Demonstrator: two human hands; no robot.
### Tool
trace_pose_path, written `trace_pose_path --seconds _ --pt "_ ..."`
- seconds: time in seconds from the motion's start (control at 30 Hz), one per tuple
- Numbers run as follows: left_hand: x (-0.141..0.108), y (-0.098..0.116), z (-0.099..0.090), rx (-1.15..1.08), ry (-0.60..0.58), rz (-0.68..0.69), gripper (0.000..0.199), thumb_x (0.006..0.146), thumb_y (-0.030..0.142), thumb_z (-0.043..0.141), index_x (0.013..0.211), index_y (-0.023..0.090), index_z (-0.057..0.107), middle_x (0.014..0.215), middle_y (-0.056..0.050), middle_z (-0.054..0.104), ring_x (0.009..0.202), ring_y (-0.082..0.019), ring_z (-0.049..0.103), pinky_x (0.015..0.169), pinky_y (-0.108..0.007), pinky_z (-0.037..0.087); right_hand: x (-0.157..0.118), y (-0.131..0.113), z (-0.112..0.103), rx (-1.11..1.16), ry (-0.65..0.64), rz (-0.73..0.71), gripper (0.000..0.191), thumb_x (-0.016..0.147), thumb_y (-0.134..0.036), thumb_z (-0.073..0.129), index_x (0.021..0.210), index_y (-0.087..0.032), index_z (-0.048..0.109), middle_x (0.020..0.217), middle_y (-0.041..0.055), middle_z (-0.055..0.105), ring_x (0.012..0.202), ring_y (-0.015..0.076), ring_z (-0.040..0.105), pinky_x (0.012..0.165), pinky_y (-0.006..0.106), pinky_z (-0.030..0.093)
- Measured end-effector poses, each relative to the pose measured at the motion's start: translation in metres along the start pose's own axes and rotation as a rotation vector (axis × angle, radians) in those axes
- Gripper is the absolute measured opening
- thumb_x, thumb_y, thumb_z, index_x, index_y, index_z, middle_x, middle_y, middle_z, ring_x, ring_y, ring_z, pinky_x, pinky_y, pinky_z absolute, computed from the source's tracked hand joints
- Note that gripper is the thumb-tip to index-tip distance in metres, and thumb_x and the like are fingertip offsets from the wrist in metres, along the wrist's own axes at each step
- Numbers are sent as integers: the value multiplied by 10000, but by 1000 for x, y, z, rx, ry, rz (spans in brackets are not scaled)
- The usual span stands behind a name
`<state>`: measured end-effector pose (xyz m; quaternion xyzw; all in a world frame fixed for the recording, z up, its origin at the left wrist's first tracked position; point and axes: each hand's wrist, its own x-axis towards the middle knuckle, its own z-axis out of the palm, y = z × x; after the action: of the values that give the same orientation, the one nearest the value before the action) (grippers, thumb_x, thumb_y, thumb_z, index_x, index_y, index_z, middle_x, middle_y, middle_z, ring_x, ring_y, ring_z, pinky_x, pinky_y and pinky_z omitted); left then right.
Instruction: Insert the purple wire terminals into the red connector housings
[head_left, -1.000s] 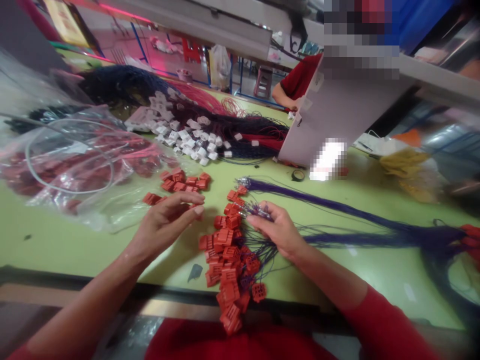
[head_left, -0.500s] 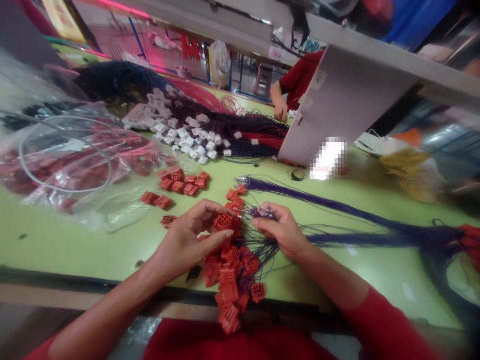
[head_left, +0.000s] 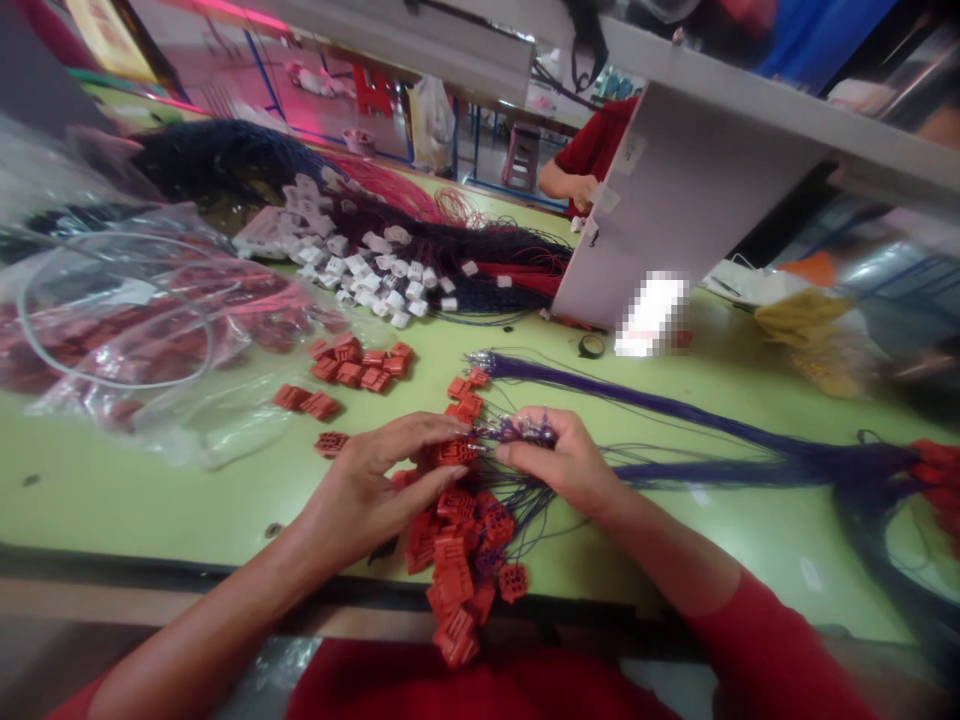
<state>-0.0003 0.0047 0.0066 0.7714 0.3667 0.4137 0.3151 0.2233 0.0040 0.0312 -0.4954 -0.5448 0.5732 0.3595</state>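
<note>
My left hand is closed round a red connector, its fingers and thumb on either side of it. Just to the right, my right hand pinches a bunch of purple wires with metal terminals, whose tips point at the connector. Below the hands, a heap of red connectors with purple wires in some of them reaches the table's front edge. A second purple wire bundle lies behind my right hand, its terminals to the left.
Loose red connectors and clear plastic bags lie on the green table at left. White connectors with dark wires sit farther back. Black tape is near a grey panel. Another person's hand shows beyond.
The connector in my left hand has turned, its holed face no longer toward the camera, and the left fingertips are nearer the wire terminals. The other person's hand has shifted right.
</note>
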Motion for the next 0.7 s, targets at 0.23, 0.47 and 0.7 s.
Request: trace_pose_path --seconds 0.23,0.47,0.7 --pt "-2 -1 1 -6 -29 87 276 893 167 712 1160 236 720 1143 -73 737 1029 -197 712 898 -300 587 -1 1 1 -15 -9 0 210 723 -291 714 666 -172 551 582 -63 442 551 82 358 532 239 271" --pt "-4 0 14 -4 -59 124 220 921 139 676 1131 194 714 1113 -85 714 976 -177 706 855 -277 577 -1 10 4 -24 -66 -18 266 728 -319 744 641 -178 536 567 -68 419 540 81 337 514 240 254" --pt "-22 -10 -6 221 58 -1 374 906 342 706 1256 228 643 1180 -92 665 996 -221 678 856 -345 577 7 11 1 98 62 -111 253 730 -376 829 702 -171 683 714 -21 583 672 114 497 666 271 412"
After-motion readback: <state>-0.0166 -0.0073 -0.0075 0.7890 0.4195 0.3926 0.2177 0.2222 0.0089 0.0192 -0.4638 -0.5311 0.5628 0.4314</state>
